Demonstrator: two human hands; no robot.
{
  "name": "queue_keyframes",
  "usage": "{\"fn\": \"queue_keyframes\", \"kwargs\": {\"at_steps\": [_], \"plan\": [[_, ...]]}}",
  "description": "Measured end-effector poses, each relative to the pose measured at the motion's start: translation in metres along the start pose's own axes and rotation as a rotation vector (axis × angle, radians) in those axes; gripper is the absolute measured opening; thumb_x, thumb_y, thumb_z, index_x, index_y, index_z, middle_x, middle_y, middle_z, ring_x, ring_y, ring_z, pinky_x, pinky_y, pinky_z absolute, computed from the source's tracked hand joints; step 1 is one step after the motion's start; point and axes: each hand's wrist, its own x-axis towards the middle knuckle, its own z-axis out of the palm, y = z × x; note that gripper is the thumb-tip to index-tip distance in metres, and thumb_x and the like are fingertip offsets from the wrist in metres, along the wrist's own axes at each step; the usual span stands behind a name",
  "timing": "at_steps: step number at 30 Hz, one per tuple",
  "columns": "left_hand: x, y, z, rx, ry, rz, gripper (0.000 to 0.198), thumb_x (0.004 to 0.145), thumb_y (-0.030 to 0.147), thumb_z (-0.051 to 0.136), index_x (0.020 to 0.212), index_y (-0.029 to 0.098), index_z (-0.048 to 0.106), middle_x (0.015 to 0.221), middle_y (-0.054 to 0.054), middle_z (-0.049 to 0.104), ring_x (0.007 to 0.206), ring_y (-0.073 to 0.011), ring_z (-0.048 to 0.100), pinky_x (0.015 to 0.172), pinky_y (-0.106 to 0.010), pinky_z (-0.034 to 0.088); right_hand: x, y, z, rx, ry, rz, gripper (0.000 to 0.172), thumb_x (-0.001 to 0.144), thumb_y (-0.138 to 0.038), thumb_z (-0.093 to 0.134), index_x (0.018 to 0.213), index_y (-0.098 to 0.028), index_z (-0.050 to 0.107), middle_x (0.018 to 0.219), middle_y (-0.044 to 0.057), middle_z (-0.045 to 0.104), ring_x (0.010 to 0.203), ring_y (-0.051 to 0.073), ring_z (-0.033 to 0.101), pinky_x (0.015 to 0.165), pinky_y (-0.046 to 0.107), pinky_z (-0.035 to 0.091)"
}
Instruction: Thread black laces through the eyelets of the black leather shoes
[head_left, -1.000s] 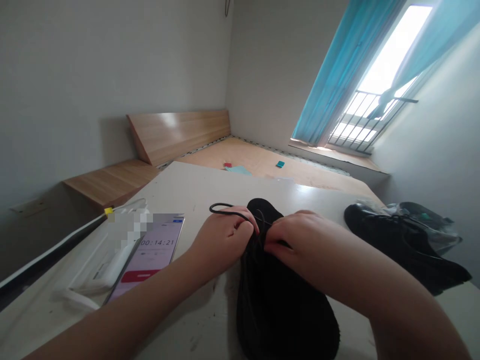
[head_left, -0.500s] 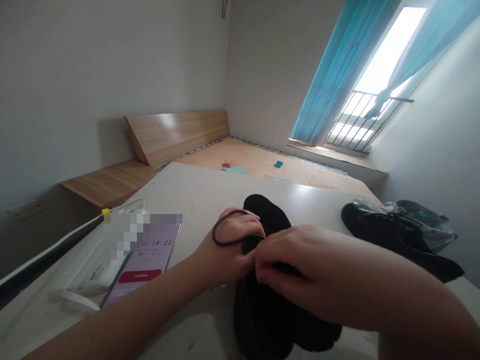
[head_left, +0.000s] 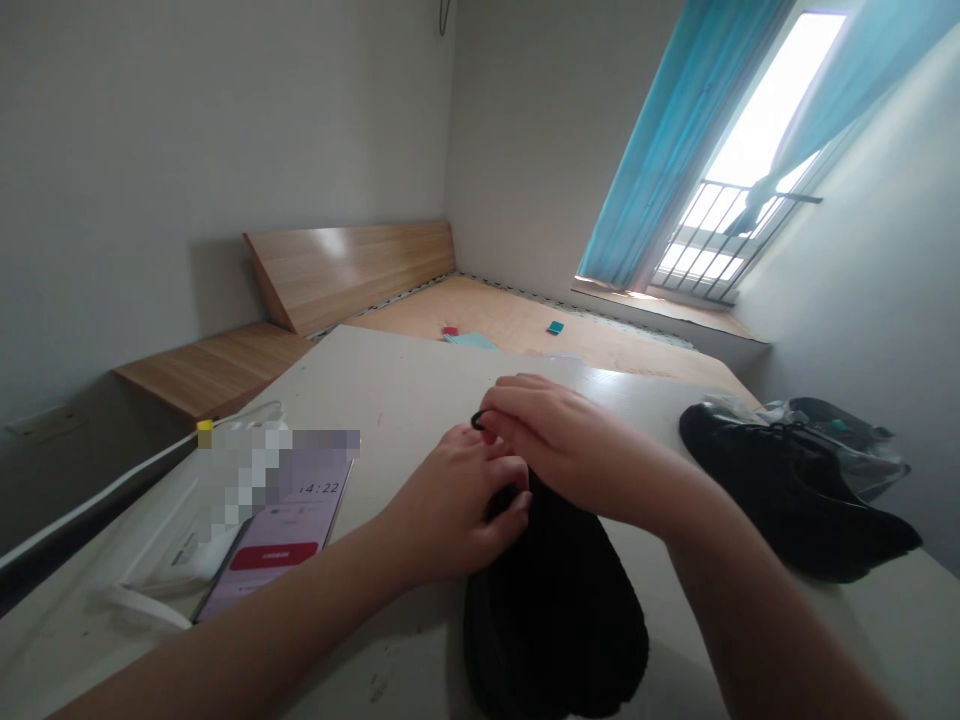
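- A room in a home, most likely a bedroom.
- A slanted headboard of glossy light-brown wood [head_left: 352,270] stands against the plain pale-grey wall [head_left: 225,120].
- Before it spreads a broad, flat, tan bed surface [head_left: 502,302], with a patterned edging along the wall.
- Beside the headboard is a low, box-shaped cabinet of light-brown wood [head_left: 210,365], like a nightstand.
- Long turquoise cloth curtains [head_left: 645,170] hang at a tall, bright glass window [head_left: 772,110] fitted with thin bars.
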Motion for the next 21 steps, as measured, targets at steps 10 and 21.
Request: {"fn": "queue_keyframes", "kwargs": {"at_steps": [10,21], "plan": [[0.004,-0.005,-0.005,-0.281,0.260,-0.325,0.020,0.084,0.016,0.031,0.076,0.021,0.048,0.076,0.002,0.061,0.078,-0.0176,0.059,0.071,-0.030,0.044,-0.025,0.009,-0.003,-0.136,-0.300,0.055,0.028,0.095,-0.022,0.045,0.105,-0.018,0.071,0.123,0.008,0.063,0.115,0.025,0.053,0.103,0.044,0.038],[0.002,0.003,-0.005,-0.289,0.250,-0.321,0.017,0.086,0.018,0.038,0.083,0.022,0.055,0.078,0.003,0.062,0.076,-0.0172,0.057,0.070,-0.031,0.041,-0.101,-0.021,0.003,-0.073,0.766,0.361,0.029,0.092,-0.040,0.051,0.118,-0.029,0.056,0.118,0.007,0.058,0.101,0.026,0.059,0.081,0.040,0.054]]}}
